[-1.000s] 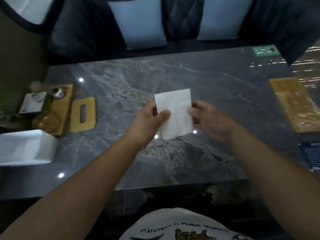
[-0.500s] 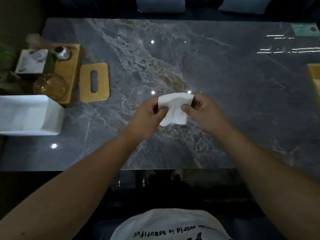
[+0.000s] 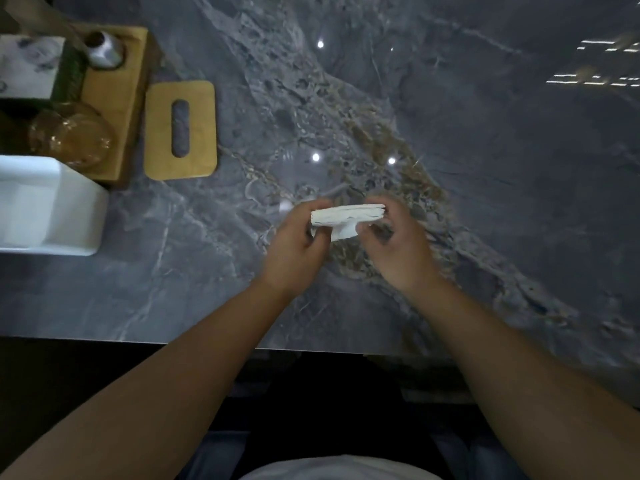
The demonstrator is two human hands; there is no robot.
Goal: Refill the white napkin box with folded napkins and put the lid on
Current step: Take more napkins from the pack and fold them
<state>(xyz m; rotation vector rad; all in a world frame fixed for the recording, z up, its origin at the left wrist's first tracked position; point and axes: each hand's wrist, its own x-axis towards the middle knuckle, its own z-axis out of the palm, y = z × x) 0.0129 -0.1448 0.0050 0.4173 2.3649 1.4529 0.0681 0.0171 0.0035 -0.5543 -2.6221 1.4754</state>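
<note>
A white napkin point(image 3: 347, 217), folded into a narrow thick strip, is held over the middle of the grey marble table point(image 3: 485, 188). My left hand point(image 3: 294, 247) grips its left end and my right hand point(image 3: 394, 247) grips its right end, with a loose flap hanging below. The white napkin box point(image 3: 52, 206) stands open at the left edge of the table. Its wooden lid point(image 3: 180, 130), with a slot in the middle, lies flat beside the box, farther back.
A wooden tray point(image 3: 117, 84) at the far left holds a glass jar point(image 3: 69, 136), a metal shaker point(image 3: 104, 50) and a small printed box point(image 3: 27, 67). The table's near edge runs just under my forearms.
The napkin went from a flat open square to a folded strip between both hands. The view tilted down, so the sofa cushions left the frame.
</note>
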